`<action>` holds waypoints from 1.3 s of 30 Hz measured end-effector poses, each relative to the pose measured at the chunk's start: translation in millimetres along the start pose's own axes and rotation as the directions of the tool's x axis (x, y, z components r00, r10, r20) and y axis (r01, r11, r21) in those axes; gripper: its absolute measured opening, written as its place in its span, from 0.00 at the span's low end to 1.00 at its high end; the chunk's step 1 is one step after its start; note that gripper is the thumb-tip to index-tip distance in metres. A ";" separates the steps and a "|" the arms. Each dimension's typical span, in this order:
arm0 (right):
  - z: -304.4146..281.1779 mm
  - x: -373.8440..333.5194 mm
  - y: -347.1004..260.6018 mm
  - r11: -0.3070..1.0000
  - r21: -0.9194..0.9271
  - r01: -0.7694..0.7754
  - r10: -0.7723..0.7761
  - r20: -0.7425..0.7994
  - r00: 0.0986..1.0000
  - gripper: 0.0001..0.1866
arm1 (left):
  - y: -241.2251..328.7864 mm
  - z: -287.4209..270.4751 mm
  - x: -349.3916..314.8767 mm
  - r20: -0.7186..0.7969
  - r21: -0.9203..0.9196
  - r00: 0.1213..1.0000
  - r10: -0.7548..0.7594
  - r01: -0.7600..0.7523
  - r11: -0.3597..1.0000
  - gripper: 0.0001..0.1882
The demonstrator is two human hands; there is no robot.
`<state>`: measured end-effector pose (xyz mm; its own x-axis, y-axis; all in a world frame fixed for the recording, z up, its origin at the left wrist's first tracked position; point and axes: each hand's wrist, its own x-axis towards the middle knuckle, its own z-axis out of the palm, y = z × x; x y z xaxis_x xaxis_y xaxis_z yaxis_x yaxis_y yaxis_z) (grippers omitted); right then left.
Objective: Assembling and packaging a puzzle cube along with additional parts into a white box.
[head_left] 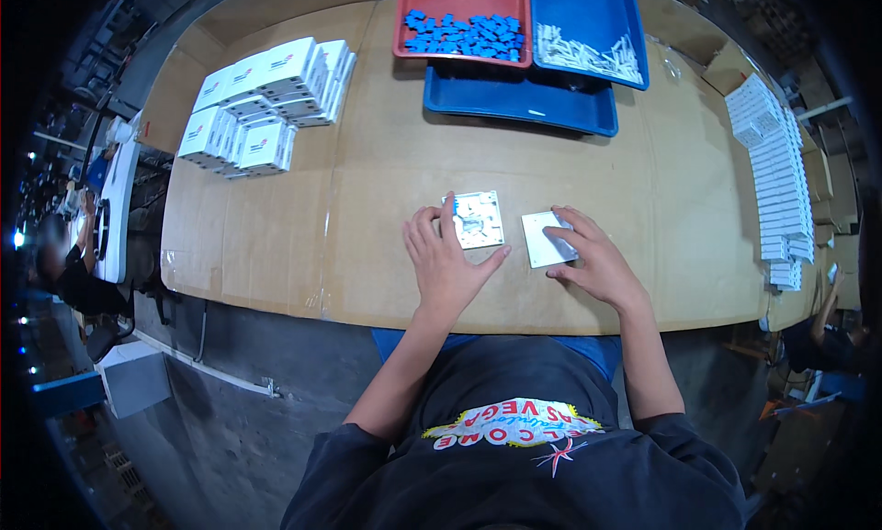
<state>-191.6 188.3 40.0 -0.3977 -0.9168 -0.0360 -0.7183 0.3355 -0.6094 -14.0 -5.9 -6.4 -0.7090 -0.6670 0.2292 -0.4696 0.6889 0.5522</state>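
Note:
On the cardboard-covered table in front of me lies a white square housing with its inner parts showing, a bit of blue at its left edge. My left hand grips it by the edges, index finger along the left side and thumb at the lower right corner. To its right is a white square plate, smooth face up. My right hand closes on this plate from the right, fingers at the far edge and thumb at the near edge. A narrow gap separates the two pieces.
At the back, a red tray holds small blue parts and a blue tray holds white pieces. Another blue tray sits in front. White boxes are stacked at left, white square pieces at right. A person is at far left.

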 end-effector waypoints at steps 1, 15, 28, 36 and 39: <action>-1.0 -2.6 0.6 1.000 0.000 -0.008 0.008 -0.001 1.000 0.26 | 0.8 2.0 -0.7 0.006 -0.004 1.000 0.003 -0.003 1.000 0.55; -9.5 11.2 15.2 0.878 0.369 -0.305 0.343 -0.042 0.938 0.14 | -10.5 0.9 -10.7 -0.017 -0.706 1.000 -0.002 -0.010 0.708 0.58; 23.7 8.0 4.3 0.999 0.004 0.032 -0.031 -0.178 0.984 0.33 | 11.8 -6.1 -6.2 0.498 -0.830 0.847 -0.185 0.405 -0.383 0.40; 11.9 14.3 -11.4 0.786 0.617 0.050 0.103 -0.210 0.972 0.31 | 20.1 -10.8 -6.3 0.679 -0.665 0.728 -0.090 0.559 -0.496 0.48; 11.1 22.7 -22.6 0.533 0.842 0.084 0.100 -0.161 0.982 0.30 | 23.0 -12.4 -10.2 0.681 -0.601 0.729 0.070 0.611 -0.516 0.50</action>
<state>-178.0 157.6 44.1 -0.5544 -0.8317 0.0315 0.0638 -0.0802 -0.9947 -11.1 13.3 13.9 -0.9080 -0.2446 -0.3401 0.1252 -0.9331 0.3370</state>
